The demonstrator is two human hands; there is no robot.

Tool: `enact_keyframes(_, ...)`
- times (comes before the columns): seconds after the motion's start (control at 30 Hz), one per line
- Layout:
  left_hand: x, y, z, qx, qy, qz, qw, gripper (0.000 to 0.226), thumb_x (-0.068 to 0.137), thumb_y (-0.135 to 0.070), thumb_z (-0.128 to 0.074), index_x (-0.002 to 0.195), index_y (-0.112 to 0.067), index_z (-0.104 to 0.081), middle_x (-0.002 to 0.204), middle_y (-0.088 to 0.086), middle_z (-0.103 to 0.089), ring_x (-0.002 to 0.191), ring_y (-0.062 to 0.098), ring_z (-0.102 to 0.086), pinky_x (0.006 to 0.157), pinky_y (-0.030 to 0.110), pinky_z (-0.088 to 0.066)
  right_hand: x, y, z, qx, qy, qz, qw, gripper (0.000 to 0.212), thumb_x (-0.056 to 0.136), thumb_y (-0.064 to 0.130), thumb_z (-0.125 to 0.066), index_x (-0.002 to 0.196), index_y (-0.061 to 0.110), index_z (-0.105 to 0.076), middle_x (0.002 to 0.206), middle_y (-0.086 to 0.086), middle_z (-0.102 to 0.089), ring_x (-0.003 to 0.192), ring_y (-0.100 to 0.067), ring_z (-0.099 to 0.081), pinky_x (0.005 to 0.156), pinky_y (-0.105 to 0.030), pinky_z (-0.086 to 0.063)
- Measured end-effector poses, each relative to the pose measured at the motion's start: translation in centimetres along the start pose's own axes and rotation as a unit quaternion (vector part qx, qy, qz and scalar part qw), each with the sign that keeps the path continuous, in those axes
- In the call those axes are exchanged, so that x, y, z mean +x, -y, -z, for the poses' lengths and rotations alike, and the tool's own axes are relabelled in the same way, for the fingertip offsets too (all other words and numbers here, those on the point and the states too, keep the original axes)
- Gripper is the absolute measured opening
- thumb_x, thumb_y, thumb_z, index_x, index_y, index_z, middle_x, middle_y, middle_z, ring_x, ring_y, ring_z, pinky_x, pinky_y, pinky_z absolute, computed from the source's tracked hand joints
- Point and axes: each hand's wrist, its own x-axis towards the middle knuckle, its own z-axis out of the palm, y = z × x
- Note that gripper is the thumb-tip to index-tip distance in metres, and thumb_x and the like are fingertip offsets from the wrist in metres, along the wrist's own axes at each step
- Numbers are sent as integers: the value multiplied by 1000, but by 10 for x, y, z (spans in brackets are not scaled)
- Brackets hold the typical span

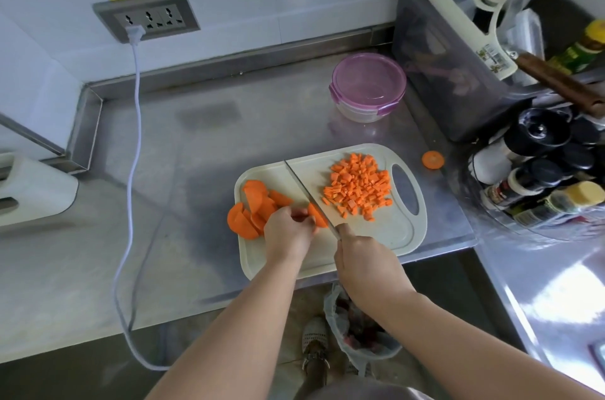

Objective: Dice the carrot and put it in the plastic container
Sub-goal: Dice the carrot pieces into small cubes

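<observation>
A pale cutting board (pixel 389 236) lies on the steel counter. On its left part sits a heap of orange carrot slices (pixel 252 208); a pile of diced carrot (pixel 358 188) covers its right part. My left hand (pixel 288 231) pinches a carrot slice (pixel 317 214) on the board with curled fingers. My right hand (pixel 363 260) grips the handle of a knife (pixel 306 191), whose blade rests right beside that slice, pointing away to the upper left. The plastic container (pixel 368 87), clear with a pink lid on it, stands behind the board.
One carrot round (pixel 432 159) lies on the counter right of the board. A grey bin (pixel 458 49) with utensils and a rack of spice bottles (pixel 537 170) stand at the right. A white cable (pixel 131 190) hangs from the wall socket. A lined waste bin (pixel 357 331) is on the floor.
</observation>
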Motion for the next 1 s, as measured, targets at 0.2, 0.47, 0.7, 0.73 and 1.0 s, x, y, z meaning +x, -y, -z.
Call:
enact_keyframes(0.2, -2, -2, 0, 9, -5, -5, 1000, 6, 83, -17, -68, 85, -22, -68, 87, 2, -72, 85, 25, -68, 85, 44, -55, -3, 1, -4, -39, 14, -7, 999, 34, 95, 5, -41, 128, 13, -36, 97, -8, -65, 87, -30, -66, 70, -37, -50)
enact_keyframes(0.47, -2, -3, 0, 24, -14, -4, 1000, 5, 83, -18, -68, 87, -22, -67, 88, 3, -72, 86, 25, -68, 84, 44, -56, -2, 2, -5, -34, 11, -12, 999, 32, 96, 5, -39, 127, 13, -36, 98, -9, -65, 87, -31, -65, 65, -35, -44)
enact_keyframes(0.7, -2, -2, 0, 38, -14, -10, 999, 11, 83, -19, -67, 94, -18, -70, 87, 5, -73, 86, 24, -68, 81, 37, -55, -1, 1, -5, -60, 14, -10, 998, 37, 94, 2, -39, 129, 12, -33, 80, -3, -50, 78, -27, -62, 61, -33, -43)
enact_keyframes(0.73, -1, -2, 0, 37, -14, -11, 999, 10, 84, -19, -67, 93, -18, -70, 87, 5, -73, 86, 24, -68, 80, 37, -55, 0, 2, -5, -57, 17, -14, 998, 38, 94, 2, -39, 130, 12, -33, 79, -2, -49, 74, -26, -59, 60, -33, -42)
enact_keyframes(1.0, 0, -2, -1, 47, -16, -7, 999, 6, 85, -15, -65, 91, -17, -66, 90, 3, -71, 88, 20, -66, 76, 29, -50, 13, 3, -10, -57, 41, -55, 996, 45, 95, 3, -40, 137, 14, -30, 102, -10, -65, 89, -28, -65, 61, -33, -45)
